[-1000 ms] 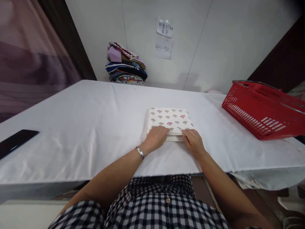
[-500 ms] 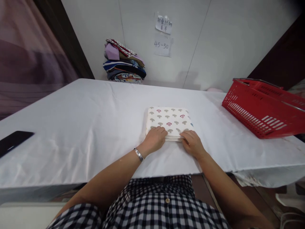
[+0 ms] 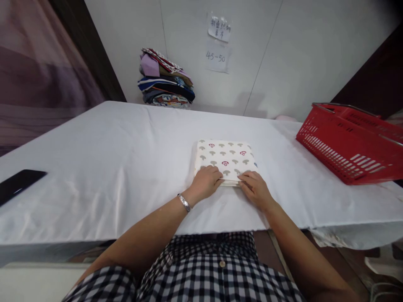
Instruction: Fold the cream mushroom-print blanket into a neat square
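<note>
A folded cream cloth printed with small grey and red mushrooms lies flat on the white-covered table. My left hand, a silver bracelet on its wrist, grips the cloth's near left edge with the fingers on top. My right hand holds the near right edge in the same way. Both hands pinch the stacked layers at the side closest to me.
A red plastic basket sits at the table's right end. A pile of folded clothes stands at the back against the wall, under two paper notes. A black phone lies at the left edge.
My hands stay on the cloth's near edge; the fingers have shifted slightly. The view has moved a little.
</note>
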A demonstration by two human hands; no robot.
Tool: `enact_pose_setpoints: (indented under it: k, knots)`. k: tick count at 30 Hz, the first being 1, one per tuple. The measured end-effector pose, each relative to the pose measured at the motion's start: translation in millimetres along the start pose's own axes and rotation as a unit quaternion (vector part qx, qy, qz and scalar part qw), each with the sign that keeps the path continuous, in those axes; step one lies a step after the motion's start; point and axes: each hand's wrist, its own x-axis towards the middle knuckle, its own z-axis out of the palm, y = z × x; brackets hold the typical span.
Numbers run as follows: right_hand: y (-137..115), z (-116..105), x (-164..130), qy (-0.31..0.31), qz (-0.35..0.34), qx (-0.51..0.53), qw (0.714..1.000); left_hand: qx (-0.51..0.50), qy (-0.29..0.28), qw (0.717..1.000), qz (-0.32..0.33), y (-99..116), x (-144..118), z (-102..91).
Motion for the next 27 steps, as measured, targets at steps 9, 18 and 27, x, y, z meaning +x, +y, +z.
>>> enact_pose_setpoints:
  k: [9,18,27]
  knots:
    - [2.1,4.8,0.8,0.018,0.036,0.019,0.999,-0.014,0.010,1.000,-0.014,2.2,1.8,-0.5]
    - [1.5,6.9,-0.6,0.031,0.047,0.021,0.998,-0.020,0.023,0.999,-0.014,0.6,1.0,2.2]
    - [-2.9,3.6,3.0,0.037,0.097,0.057,0.993,0.006,0.038,0.999,-0.017,2.1,0.7,4.4]
